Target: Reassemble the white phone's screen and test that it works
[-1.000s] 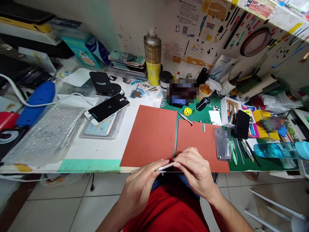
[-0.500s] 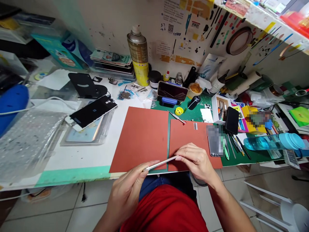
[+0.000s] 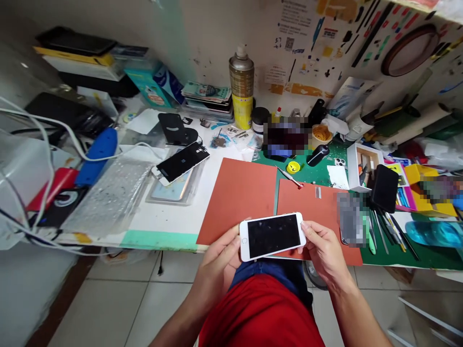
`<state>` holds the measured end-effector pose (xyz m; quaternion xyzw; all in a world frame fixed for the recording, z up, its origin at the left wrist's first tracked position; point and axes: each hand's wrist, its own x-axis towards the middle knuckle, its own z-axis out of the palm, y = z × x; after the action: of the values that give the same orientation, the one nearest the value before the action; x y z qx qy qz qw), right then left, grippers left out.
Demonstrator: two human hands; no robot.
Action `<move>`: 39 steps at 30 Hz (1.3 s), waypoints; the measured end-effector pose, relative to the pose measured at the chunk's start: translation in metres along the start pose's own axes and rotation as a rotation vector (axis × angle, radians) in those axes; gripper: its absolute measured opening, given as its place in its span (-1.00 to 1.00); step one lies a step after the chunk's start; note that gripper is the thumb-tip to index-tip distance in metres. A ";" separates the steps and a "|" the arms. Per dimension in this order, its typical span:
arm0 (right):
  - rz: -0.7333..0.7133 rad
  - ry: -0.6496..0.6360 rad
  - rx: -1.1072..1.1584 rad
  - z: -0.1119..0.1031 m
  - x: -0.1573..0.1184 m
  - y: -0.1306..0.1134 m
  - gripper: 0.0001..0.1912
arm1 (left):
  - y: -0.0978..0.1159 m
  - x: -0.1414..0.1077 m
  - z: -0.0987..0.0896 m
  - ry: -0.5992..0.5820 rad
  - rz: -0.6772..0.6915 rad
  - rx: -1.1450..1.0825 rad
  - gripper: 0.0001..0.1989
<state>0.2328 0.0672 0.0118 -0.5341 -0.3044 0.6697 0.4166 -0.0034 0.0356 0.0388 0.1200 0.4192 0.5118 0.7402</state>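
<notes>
A white smartphone (image 3: 272, 235) with a dark screen is held lengthwise between my hands, its face turned up toward me. My left hand (image 3: 224, 250) grips the end with the round home button, thumb along the edge. At the opposite end my right hand (image 3: 321, 246) pinches the phone between thumb and fingers. The phone hovers over the front edge of two reddish-brown mats, the left mat (image 3: 238, 193) and the right mat (image 3: 307, 202). A slim screwdriver (image 3: 289, 176) lies at the back of the right mat, near a small clear strip (image 3: 318, 193).
To the left, a detached phone screen (image 3: 183, 163) rests on a plastic case (image 3: 193, 190), beside bubble wrap (image 3: 108, 193). A spray can (image 3: 241, 89) stands at the wall. Tweezers and other tools (image 3: 392, 231) lie right, near a black phone (image 3: 385, 188) and a blue bottle (image 3: 434, 233).
The phone has turned from edge-on to screen-up, still in both hands. My view has swung left, so more of the bench's left end shows.
</notes>
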 end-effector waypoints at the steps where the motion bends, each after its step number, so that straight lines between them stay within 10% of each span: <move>1: 0.013 0.004 0.013 0.000 0.000 0.001 -0.61 | 0.000 -0.001 -0.003 -0.033 -0.012 0.017 -0.47; 15: -0.056 0.019 0.002 0.001 -0.003 -0.001 -0.61 | 0.000 -0.004 -0.018 -0.174 -0.053 -0.011 -0.53; 22: -0.113 -0.162 -0.264 0.031 0.017 -0.029 -0.50 | 0.006 0.024 -0.015 -0.533 -0.523 -0.150 -0.30; 27: -0.223 0.112 -0.060 0.052 0.005 -0.009 -0.54 | 0.006 0.035 0.005 -0.279 -0.281 -0.171 -0.37; 32: -0.032 -0.182 0.008 0.071 -0.022 0.030 -0.61 | 0.012 0.041 0.016 -0.122 -0.125 -0.236 -0.40; 39: -0.072 -0.210 0.030 0.082 -0.019 0.038 -0.65 | 0.006 0.049 0.013 -0.202 -0.100 -0.219 -0.36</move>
<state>0.1461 0.0354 0.0080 -0.4435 -0.3550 0.7112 0.4141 0.0080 0.0839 0.0258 0.0685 0.2899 0.5022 0.8118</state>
